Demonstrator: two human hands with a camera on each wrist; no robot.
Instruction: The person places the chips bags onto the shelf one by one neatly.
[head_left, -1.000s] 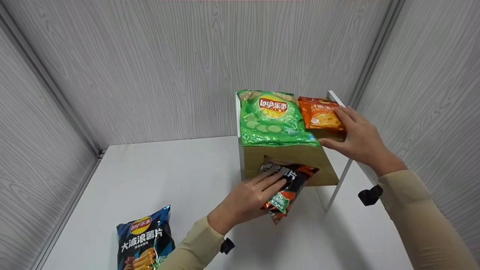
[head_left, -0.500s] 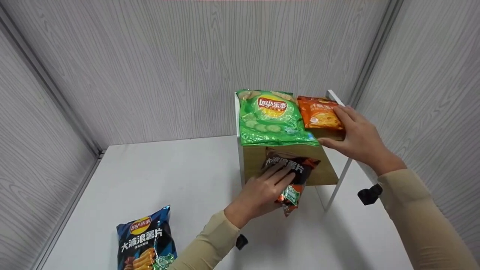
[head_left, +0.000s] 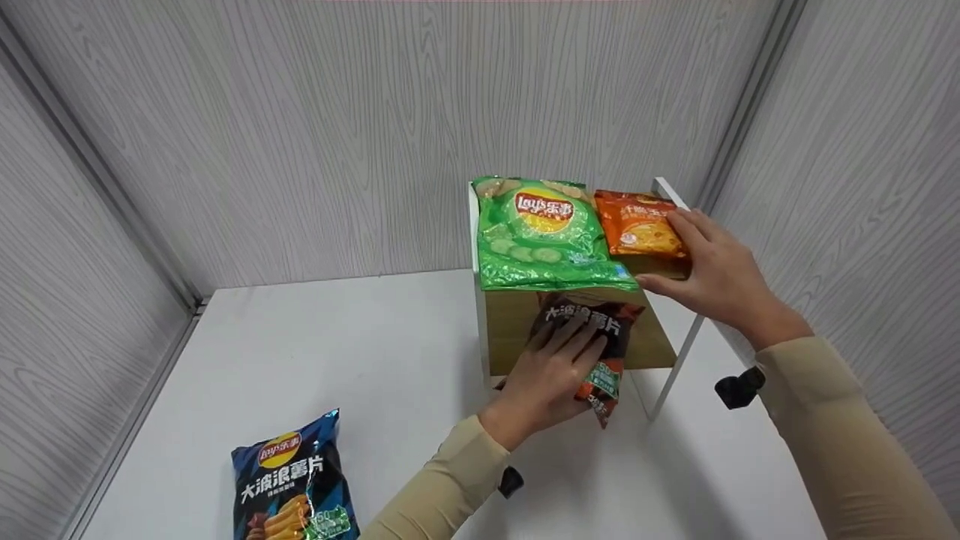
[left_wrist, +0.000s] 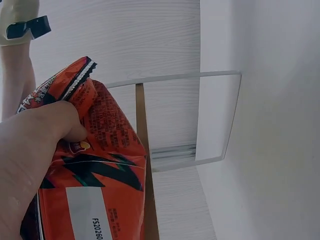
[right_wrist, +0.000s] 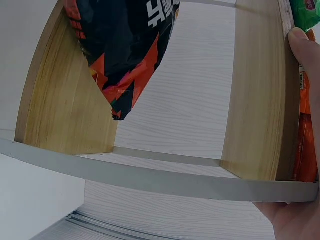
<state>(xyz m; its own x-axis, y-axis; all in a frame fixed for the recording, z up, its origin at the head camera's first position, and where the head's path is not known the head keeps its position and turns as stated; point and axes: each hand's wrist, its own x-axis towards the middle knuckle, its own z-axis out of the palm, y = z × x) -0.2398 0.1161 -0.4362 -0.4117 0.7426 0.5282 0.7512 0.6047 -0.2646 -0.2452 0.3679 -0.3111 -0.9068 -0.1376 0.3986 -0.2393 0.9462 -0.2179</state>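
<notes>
My left hand (head_left: 544,379) grips a black-and-red bag of potato chips (head_left: 621,330) at the front of the two-level shelf rack (head_left: 506,322). The bag's top reaches in over the wooden lower board, while its bottom corner hangs out in front. In the left wrist view, the thumb presses the bag's red back (left_wrist: 112,125). My right hand (head_left: 724,274) holds the rack at its upper right. Its thumb is against the upper board's front edge, and its fingers lie over the right side by an orange snack bag (head_left: 637,225). A green chip bag (head_left: 544,232) lies left of that.
A blue-and-black chip bag (head_left: 289,480) lies on the white table (head_left: 337,360) at the front left. Wood-grain panels (head_left: 375,135) enclose the table at the back and both sides. The rack's white side frames (head_left: 675,371) stand on the table.
My left hand has moved right and slightly up and inward, carrying the black-and-red chip bag farther over the lower board. The right hand stays in place on the rack.
</notes>
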